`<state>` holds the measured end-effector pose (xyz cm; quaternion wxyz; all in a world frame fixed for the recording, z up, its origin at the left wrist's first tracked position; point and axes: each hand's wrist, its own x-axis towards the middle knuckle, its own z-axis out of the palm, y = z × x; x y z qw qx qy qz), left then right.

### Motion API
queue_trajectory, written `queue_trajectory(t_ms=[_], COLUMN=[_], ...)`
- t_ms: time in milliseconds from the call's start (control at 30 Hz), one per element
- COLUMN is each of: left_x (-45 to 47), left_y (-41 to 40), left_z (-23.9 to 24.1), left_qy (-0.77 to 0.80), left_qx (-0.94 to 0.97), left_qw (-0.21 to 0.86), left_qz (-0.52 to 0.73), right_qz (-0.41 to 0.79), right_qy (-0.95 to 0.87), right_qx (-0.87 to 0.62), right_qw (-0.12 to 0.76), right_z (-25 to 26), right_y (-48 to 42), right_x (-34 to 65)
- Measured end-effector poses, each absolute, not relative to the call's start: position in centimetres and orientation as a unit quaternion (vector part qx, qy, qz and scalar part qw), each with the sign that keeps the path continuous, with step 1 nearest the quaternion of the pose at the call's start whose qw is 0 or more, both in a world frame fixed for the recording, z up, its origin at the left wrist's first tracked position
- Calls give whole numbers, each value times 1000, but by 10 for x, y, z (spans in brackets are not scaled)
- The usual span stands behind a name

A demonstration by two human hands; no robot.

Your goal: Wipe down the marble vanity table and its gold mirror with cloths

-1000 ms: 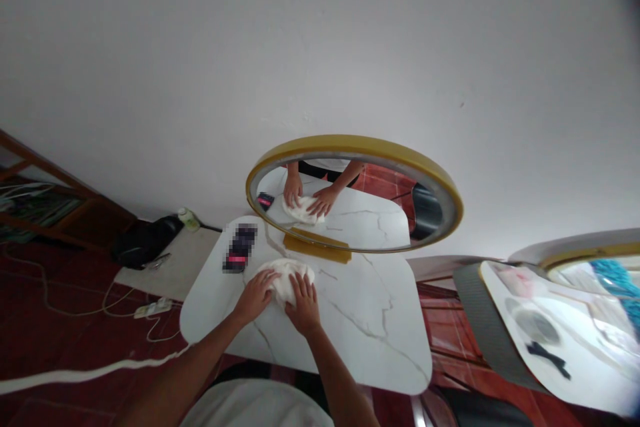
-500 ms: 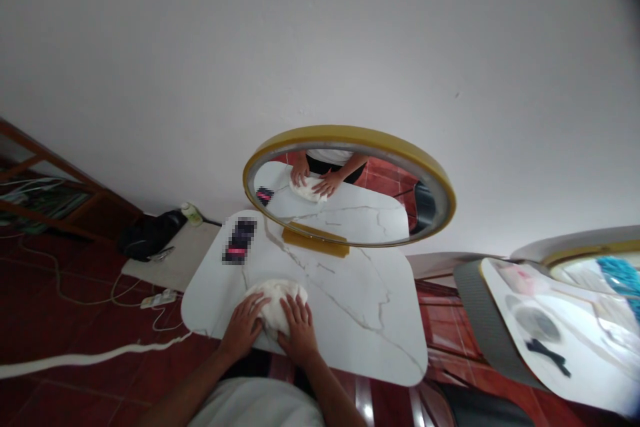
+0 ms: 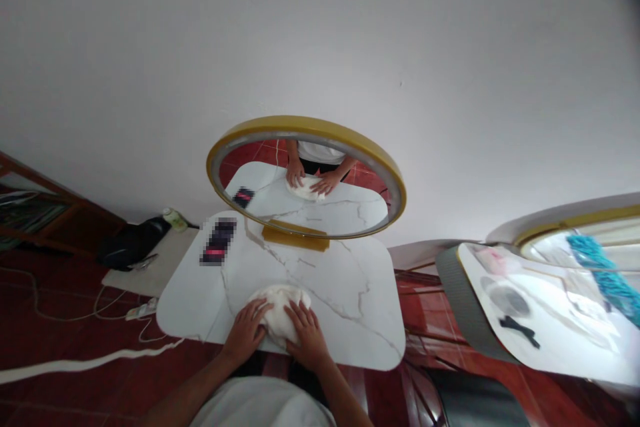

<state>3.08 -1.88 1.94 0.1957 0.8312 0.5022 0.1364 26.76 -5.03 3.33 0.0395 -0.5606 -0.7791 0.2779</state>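
A bunched white cloth (image 3: 281,310) lies on the white marble-patterned tabletop (image 3: 345,320), close to its front edge. From the left, my left hand (image 3: 250,328) rests on the cloth with its fingers stretched over it. My right hand (image 3: 306,333) lies on the cloth's right side, fingers extended and slightly spread. Under the palms, the cloth's near edge is partly hidden. Both hands and the cloth also appear in the gold-rimmed oval mirror (image 3: 306,121) behind them. Left of the cloth, a dark pixelated item (image 3: 219,241) with a pink band sits on the tabletop.
At the right stands a second white table (image 3: 565,340) with a black strap-like item (image 3: 520,331). A black seat (image 3: 480,400) is below it. On the left are a black bag (image 3: 134,243), a green-white bottle (image 3: 175,219), a power strip (image 3: 141,309) and cables on the red floor.
Both hands and the cloth have slid a little to the right across the tabletop. The head view has turned rightward, so the table and mirror sit farther left in the picture.
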Motion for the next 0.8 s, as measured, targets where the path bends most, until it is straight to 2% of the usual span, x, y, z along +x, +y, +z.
queue_trajectory(t_ms=[333,800], left_x=[95,124], left_y=[-17,40], left_z=[29,29], left_qy=[407,427], left_qx=[865,862], left_qw=[281,264], left_qz=[84,75], right_qz=[261,208], right_qy=[-772,-751], right_qx=[-579,-622], right_qw=[45,71], right_z=[36,27], right_y=[-85,-22], right_x=[347,354])
